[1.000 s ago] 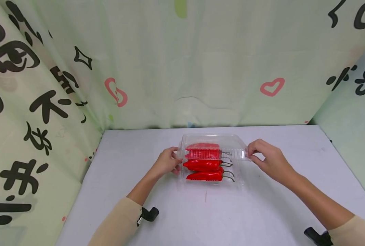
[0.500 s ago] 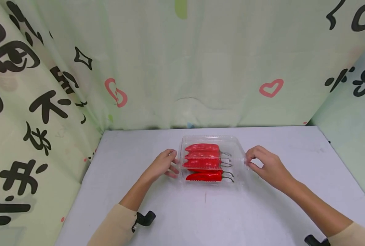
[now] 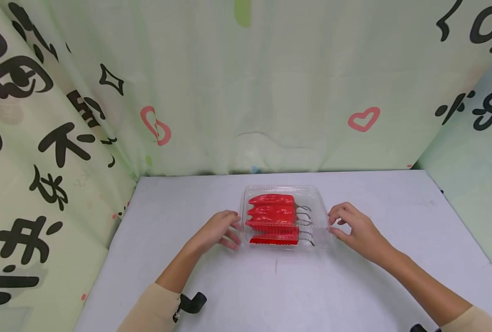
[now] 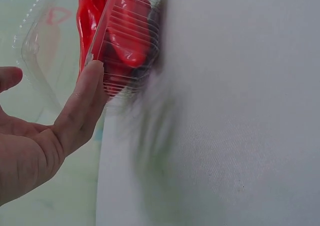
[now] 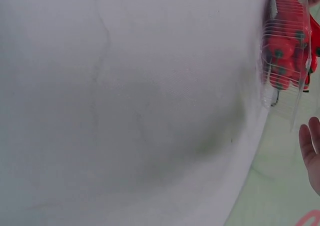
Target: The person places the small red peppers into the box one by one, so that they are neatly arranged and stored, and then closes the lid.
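In the head view, a clear plastic clamshell box (image 3: 318, 198) lies on the table with several red chili peppers (image 3: 272, 210) inside, their stems to the right. Its hinged lid is tilted low over the peppers, its ribbed front edge above the nearer ones. At the lid's right front corner, my right hand (image 3: 355, 230) pinches the edge between thumb and fingers. On the opposite side my left hand (image 3: 218, 230) is spread, fingers fairly straight. The left wrist view shows a fingertip (image 4: 94, 69) against the box's rim and the thumb apart from it.
A white table (image 3: 270, 295) bears the box near its far edge. Behind it and to the left hangs a pale green curtain (image 3: 295, 92) printed with hearts and black characters. Black camera mounts (image 3: 192, 303) sit at the sleeves.
The lid has swung down toward the front, now over most of the peppers. My right hand has come down and nearer with it. My left hand has loosened from the box and spread its fingers.
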{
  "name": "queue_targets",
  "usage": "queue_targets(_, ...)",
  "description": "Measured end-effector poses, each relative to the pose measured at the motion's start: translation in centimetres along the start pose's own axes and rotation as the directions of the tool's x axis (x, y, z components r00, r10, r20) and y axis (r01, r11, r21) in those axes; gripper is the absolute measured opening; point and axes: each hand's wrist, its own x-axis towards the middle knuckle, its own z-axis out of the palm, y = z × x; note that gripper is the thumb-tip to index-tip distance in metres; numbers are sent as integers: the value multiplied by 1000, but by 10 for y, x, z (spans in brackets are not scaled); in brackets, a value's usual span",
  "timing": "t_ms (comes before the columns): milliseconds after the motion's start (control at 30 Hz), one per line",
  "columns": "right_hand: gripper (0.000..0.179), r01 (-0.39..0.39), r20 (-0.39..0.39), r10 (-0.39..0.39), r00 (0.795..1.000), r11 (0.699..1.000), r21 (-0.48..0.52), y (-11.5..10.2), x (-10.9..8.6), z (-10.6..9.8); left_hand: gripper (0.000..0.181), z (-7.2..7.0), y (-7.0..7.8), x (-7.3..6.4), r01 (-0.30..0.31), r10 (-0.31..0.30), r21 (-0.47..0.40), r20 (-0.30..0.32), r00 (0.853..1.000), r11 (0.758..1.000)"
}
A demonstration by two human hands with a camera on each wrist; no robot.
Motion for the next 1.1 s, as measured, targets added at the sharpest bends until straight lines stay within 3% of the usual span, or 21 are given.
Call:
queue_targets(200,44,-33,24,33,999,999,16,1,-4,3,58,1,-6,-1,25,-24,-26,33,999,999)
queue_targets(467,44,-72,55,68,996,995,70,4,-8,6,46,3,-10,-1,44,-42,-30,75,996,999)
queue_targets(600,33,-176,115,161,980,976,127,6,-10,0,39,3,-11,0,42,-41,-13,76,996,999)
queue_targets(700,25,-299,205,261,943,936,185,6,-11,-7,36,3,-11,0,41,-40,-9,81,996,999)
queue_targets(800,25,-409,332,317,889,874,261,7,-11,-13,32,3,-12,-1,39,-39,-8,91,995,999)
queue_targets(933,34,-505,494,322,808,809,299,10,-10,-14,26,3,-13,-2,42,-42,-1,101,994,999)
queue_targets(1100,38,-563,626,299,720,780,275,13,-8,-12,24,3,-15,-2,41,-44,29,115,992,999)
